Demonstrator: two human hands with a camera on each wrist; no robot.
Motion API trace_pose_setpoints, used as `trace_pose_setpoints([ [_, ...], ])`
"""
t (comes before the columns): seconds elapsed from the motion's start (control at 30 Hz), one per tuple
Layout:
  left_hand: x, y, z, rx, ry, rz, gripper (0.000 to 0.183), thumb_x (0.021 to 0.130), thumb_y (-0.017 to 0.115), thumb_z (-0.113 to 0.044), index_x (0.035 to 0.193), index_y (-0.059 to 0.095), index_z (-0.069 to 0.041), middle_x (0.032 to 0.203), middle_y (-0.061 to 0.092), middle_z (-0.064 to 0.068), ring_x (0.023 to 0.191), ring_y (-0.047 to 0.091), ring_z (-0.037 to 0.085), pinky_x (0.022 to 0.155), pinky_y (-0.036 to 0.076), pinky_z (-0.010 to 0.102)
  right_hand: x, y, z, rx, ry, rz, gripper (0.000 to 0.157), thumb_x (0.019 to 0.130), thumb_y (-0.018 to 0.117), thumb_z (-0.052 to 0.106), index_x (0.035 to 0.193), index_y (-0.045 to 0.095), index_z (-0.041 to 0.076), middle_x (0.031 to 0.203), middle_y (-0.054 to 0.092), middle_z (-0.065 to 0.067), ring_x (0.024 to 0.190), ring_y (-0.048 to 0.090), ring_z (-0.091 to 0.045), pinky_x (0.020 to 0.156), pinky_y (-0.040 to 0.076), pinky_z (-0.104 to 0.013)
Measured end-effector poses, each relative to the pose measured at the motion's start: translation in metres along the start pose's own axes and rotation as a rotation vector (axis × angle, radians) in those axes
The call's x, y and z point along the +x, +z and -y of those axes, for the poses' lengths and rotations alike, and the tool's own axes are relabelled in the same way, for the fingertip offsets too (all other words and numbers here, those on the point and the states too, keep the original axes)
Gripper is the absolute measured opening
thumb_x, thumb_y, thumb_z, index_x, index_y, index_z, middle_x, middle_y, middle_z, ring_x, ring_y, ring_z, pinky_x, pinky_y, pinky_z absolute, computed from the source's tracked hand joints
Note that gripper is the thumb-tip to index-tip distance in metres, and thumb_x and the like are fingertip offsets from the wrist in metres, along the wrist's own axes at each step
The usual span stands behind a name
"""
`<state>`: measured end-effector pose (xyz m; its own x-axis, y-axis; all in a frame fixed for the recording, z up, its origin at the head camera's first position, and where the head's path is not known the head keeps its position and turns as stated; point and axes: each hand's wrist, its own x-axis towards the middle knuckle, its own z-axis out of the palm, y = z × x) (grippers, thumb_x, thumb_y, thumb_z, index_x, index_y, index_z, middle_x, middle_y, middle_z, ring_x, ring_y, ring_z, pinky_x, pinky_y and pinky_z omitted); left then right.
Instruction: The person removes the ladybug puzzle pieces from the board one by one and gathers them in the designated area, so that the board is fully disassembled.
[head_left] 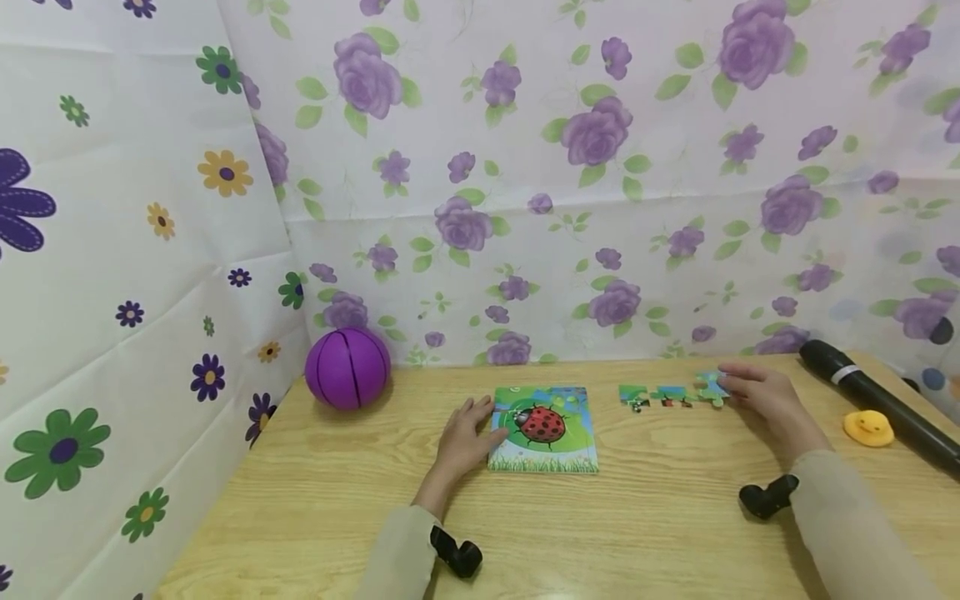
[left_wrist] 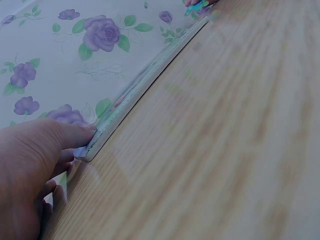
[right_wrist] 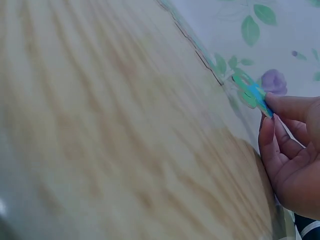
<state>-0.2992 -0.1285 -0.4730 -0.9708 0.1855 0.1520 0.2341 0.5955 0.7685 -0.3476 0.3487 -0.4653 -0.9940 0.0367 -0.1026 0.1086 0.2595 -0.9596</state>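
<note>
A ladybug jigsaw puzzle lies flat on the wooden table, its thin edge showing in the left wrist view. At its left side rests my left hand, fingers along the edge and the straight thumb touching the near corner. My right hand pinches a green and blue puzzle piece between thumb and fingertips, tilted just over the table. To the left of that hand lie two loose pieces: a green one and a blue one with red and black.
A purple ball sits at the back left, near the flowered cloth behind the table. On the right are a yellow rubber duck and a black microphone. Wooden tabletop extends toward me in front of the puzzle.
</note>
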Motion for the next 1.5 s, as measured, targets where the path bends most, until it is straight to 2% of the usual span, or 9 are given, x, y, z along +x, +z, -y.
trace_pose_setpoints([
  [0.33, 0.000, -0.001, -0.002, -0.001, -0.003, 0.006, 0.060, 0.093, 0.065, -0.029, 0.144, 0.047, -0.004, 0.156, 0.039, 0.011, 0.150, 0.020, 0.041, 0.118, 0.015, 0.069, -0.003, -0.002, -0.003, -0.227, -0.073, -0.075, 0.061, 0.097, 0.060, 0.034, 0.138, 0.048, -0.009, 0.090, 0.052, 0.033, 0.076, 0.055, 0.015, 0.069, 0.056, -0.014],
  [0.4, 0.000, -0.001, -0.002, 0.002, -0.003, 0.009, 0.060, 0.093, 0.065, -0.029, 0.144, 0.047, -0.004, 0.156, 0.039, 0.010, 0.150, 0.020, 0.040, 0.119, 0.015, 0.067, -0.003, -0.002, -0.004, -0.275, -0.089, -0.081, 0.058, 0.098, 0.058, 0.032, 0.137, 0.049, -0.009, 0.097, 0.060, 0.022, 0.077, 0.053, 0.016, 0.069, 0.056, -0.013],
  [0.47, 0.001, -0.002, -0.002, 0.005, 0.008, 0.008, 0.060, 0.093, 0.065, -0.030, 0.144, 0.047, -0.003, 0.156, 0.040, 0.011, 0.150, 0.021, 0.040, 0.120, 0.015, 0.067, -0.003, -0.001, -0.004, -0.310, -0.098, -0.088, 0.056, 0.098, 0.057, 0.031, 0.136, 0.050, -0.009, 0.108, 0.067, 0.001, 0.077, 0.052, 0.017, 0.068, 0.055, -0.013],
  [0.57, 0.001, -0.003, -0.002, 0.010, 0.012, 0.011, 0.060, 0.093, 0.065, -0.030, 0.144, 0.048, -0.002, 0.156, 0.040, 0.011, 0.150, 0.021, 0.039, 0.121, 0.014, 0.065, -0.004, 0.000, -0.004, -0.351, -0.117, -0.095, 0.054, 0.099, 0.056, 0.031, 0.135, 0.051, -0.009, 0.128, 0.059, -0.027, 0.077, 0.049, 0.019, 0.067, 0.053, -0.012],
  [0.73, 0.001, -0.003, -0.002, 0.013, 0.010, 0.009, 0.060, 0.093, 0.065, -0.030, 0.143, 0.048, -0.002, 0.156, 0.039, 0.011, 0.150, 0.021, 0.039, 0.121, 0.014, 0.065, -0.004, 0.001, -0.004, -0.375, -0.134, -0.100, 0.055, 0.098, 0.056, 0.031, 0.134, 0.050, -0.011, 0.134, 0.051, -0.035, 0.076, 0.047, 0.020, 0.067, 0.053, -0.011],
  [1.07, -0.001, -0.002, -0.004, 0.007, -0.012, 0.005, 0.060, 0.093, 0.065, -0.030, 0.144, 0.047, -0.004, 0.156, 0.039, 0.010, 0.149, 0.020, 0.041, 0.118, 0.015, 0.069, -0.003, 0.000, -0.004, -0.329, -0.136, -0.141, 0.057, 0.098, 0.057, 0.031, 0.136, 0.048, -0.011, 0.126, 0.060, -0.028, 0.074, 0.050, 0.019, 0.066, 0.053, -0.010],
  [1.17, -0.002, -0.001, -0.004, 0.005, -0.010, 0.006, 0.060, 0.093, 0.065, -0.029, 0.144, 0.048, -0.003, 0.156, 0.039, 0.011, 0.149, 0.020, 0.042, 0.117, 0.015, 0.070, -0.006, 0.002, -0.002, -0.256, -0.109, -0.156, 0.059, 0.098, 0.058, 0.032, 0.139, 0.046, -0.009, 0.105, 0.070, 0.001, 0.075, 0.051, 0.017, 0.066, 0.052, -0.010],
  [1.3, -0.001, 0.000, -0.003, -0.005, -0.002, 0.005, 0.061, 0.093, 0.066, -0.029, 0.144, 0.047, -0.003, 0.156, 0.039, 0.012, 0.150, 0.020, 0.041, 0.120, 0.014, 0.066, -0.010, 0.009, 0.006, -0.185, -0.101, -0.140, 0.064, 0.097, 0.058, 0.037, 0.142, 0.043, -0.006, 0.091, 0.052, 0.035, 0.078, 0.053, 0.014, 0.068, 0.052, -0.011],
  [1.5, -0.001, 0.001, -0.001, -0.017, 0.009, 0.002, 0.061, 0.093, 0.065, -0.029, 0.145, 0.046, -0.003, 0.155, 0.040, 0.012, 0.150, 0.020, 0.039, 0.122, 0.013, 0.063, -0.014, 0.036, 0.030, -0.183, -0.173, -0.106, 0.063, 0.097, 0.057, 0.040, 0.142, 0.044, -0.003, 0.101, 0.050, 0.029, 0.083, 0.054, 0.016, 0.073, 0.056, -0.017],
])
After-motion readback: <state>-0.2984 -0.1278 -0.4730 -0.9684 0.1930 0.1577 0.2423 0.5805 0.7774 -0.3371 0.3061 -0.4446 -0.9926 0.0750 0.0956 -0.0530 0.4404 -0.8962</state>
